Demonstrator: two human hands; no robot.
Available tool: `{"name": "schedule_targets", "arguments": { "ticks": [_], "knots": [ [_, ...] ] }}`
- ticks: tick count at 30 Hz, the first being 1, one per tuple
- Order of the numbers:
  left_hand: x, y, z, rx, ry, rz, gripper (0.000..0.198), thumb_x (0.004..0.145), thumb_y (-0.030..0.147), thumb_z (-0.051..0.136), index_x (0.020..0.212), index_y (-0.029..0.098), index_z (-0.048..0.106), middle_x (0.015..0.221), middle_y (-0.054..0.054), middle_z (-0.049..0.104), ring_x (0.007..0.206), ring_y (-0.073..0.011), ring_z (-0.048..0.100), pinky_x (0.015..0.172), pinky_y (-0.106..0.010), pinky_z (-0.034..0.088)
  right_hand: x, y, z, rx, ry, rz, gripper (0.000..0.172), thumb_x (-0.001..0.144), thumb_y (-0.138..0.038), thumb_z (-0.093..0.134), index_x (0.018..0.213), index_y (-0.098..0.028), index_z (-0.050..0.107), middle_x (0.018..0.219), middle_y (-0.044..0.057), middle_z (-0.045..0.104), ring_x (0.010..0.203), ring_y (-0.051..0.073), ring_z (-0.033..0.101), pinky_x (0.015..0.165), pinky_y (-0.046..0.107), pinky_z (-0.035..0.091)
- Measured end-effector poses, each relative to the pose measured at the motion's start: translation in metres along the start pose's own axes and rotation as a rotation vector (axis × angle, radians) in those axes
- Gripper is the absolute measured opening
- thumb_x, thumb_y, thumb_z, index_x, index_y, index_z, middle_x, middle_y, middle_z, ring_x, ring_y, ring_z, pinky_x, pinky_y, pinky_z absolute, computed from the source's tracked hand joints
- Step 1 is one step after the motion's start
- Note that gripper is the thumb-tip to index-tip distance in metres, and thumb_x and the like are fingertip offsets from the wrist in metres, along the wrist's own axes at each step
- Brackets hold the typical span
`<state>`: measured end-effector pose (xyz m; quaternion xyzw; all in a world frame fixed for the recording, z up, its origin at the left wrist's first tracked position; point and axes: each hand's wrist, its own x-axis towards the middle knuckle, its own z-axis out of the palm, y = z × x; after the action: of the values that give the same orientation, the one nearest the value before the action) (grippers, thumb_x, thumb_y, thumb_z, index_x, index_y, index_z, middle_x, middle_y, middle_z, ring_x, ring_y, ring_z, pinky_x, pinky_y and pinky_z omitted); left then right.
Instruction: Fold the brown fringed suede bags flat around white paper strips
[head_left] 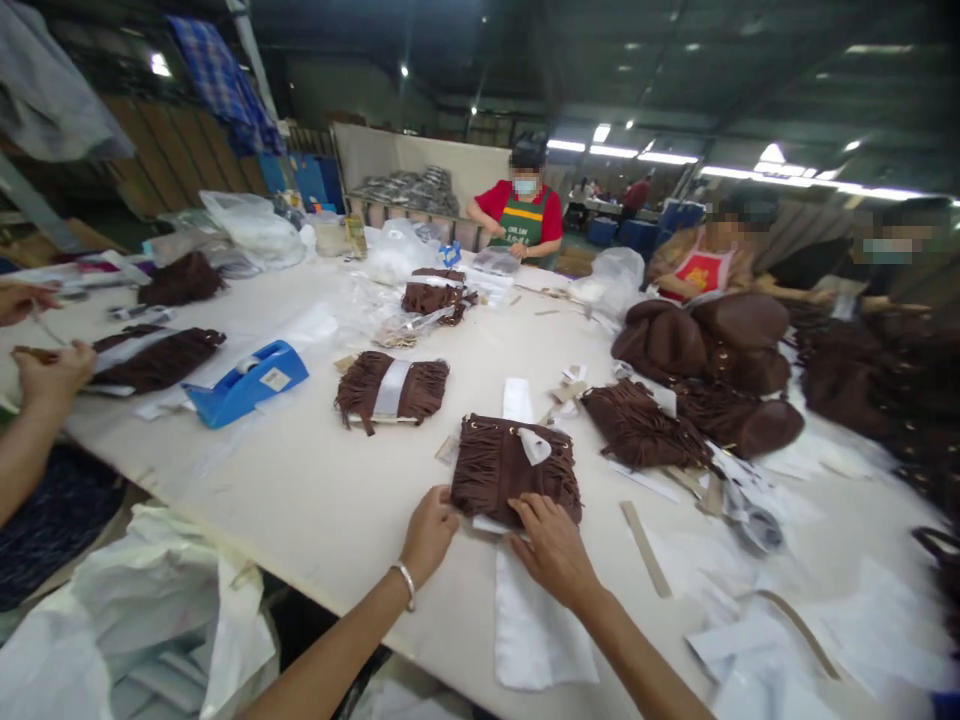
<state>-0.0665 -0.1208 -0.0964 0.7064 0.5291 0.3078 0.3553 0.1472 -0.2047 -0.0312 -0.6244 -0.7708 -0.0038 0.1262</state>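
Observation:
A brown fringed bag point(491, 462) lies flat on the table in front of me, over a white strip point(536, 625) that sticks out beyond its far and near edges. A small white piece point(534, 446) sits on its upper part. At the bag's lower left corner is my left hand point(429, 532), with a bracelet on the wrist, its fingers bent together against the edge; what they pinch is too small to make out. My right hand point(551, 545) rests with spread fingers on the bag's lower edge.
Left of the bag lies another fringed bag point(427, 390) with a white band, then a blue tape dispenser point(251, 383). A co-worker's hands point(56, 370) are at far left. Brown bags point(697, 345) pile up at right. White sacking point(142, 600) stands below the table edge.

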Motion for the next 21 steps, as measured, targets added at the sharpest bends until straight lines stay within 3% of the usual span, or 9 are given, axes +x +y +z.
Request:
{"name": "schedule_targets", "arguments": {
  "ticks": [3, 9, 13, 17, 19, 21],
  "knots": [
    [0.008, 0.008, 0.007, -0.011, 0.012, -0.036, 0.03, 0.077, 0.01, 0.055, 0.106, 0.019, 0.053, 0.098, -0.003, 0.066, 0.083, -0.0151, 0.063, 0.078, -0.028, 0.05, 0.003, 0.002, 0.001, 0.007, -0.008, -0.029, 0.038, 0.092, -0.033, 0.05, 0.128, -0.02, 0.049, 0.118, 0.012, 0.056, 0.106, 0.026, 0.053, 0.087, 0.041, 0.045],
    [0.01, 0.015, 0.016, 0.079, 0.058, -0.024, 0.031, 0.081, 0.011, 0.048, 0.11, 0.022, 0.052, 0.107, -0.006, 0.062, 0.099, -0.0205, 0.06, 0.088, -0.032, 0.044, 0.006, 0.004, 0.001, -0.002, -0.019, -0.06, 0.042, 0.093, -0.034, 0.048, 0.133, -0.022, 0.045, 0.121, 0.012, 0.055, 0.107, 0.028, 0.053, 0.087, 0.043, 0.047],
    [0.01, 0.008, 0.019, 0.115, 0.077, 0.034, 0.034, 0.079, 0.004, 0.039, 0.103, 0.021, 0.055, 0.099, -0.007, 0.064, 0.09, -0.021, 0.063, 0.083, -0.033, 0.047, 0.003, 0.023, 0.027, -0.11, 0.038, -0.122, 0.054, 0.087, -0.036, 0.054, 0.138, -0.026, 0.041, 0.122, 0.012, 0.058, 0.105, 0.03, 0.057, 0.085, 0.044, 0.049],
    [0.015, 0.0, 0.024, 0.113, 0.102, 0.077, 0.041, 0.071, 0.0, 0.038, 0.098, 0.025, 0.054, 0.093, -0.003, 0.067, 0.087, -0.0188, 0.064, 0.082, -0.031, 0.049, 0.012, 0.055, 0.063, -0.191, 0.118, -0.251, 0.064, 0.069, -0.044, 0.071, 0.128, -0.03, 0.05, 0.104, 0.008, 0.066, 0.086, 0.028, 0.062, 0.066, 0.036, 0.053],
    [0.017, 0.0, 0.022, 0.151, 0.114, 0.072, 0.039, 0.069, -0.001, 0.038, 0.095, 0.026, 0.052, 0.091, -0.001, 0.067, 0.086, -0.017, 0.065, 0.08, -0.029, 0.049, 0.014, 0.058, 0.065, -0.168, 0.098, -0.226, 0.064, 0.066, -0.041, 0.073, 0.126, -0.029, 0.053, 0.103, 0.008, 0.065, 0.085, 0.028, 0.062, 0.065, 0.035, 0.054],
    [0.017, 0.003, 0.014, 0.219, 0.103, 0.073, 0.035, 0.07, -0.001, 0.039, 0.091, 0.025, 0.051, 0.089, 0.0, 0.067, 0.084, -0.0159, 0.065, 0.077, -0.027, 0.049, 0.012, 0.047, 0.053, -0.11, 0.052, -0.144, 0.06, 0.069, -0.035, 0.07, 0.127, -0.029, 0.052, 0.109, 0.008, 0.063, 0.092, 0.028, 0.061, 0.073, 0.036, 0.054]
  ]
}}
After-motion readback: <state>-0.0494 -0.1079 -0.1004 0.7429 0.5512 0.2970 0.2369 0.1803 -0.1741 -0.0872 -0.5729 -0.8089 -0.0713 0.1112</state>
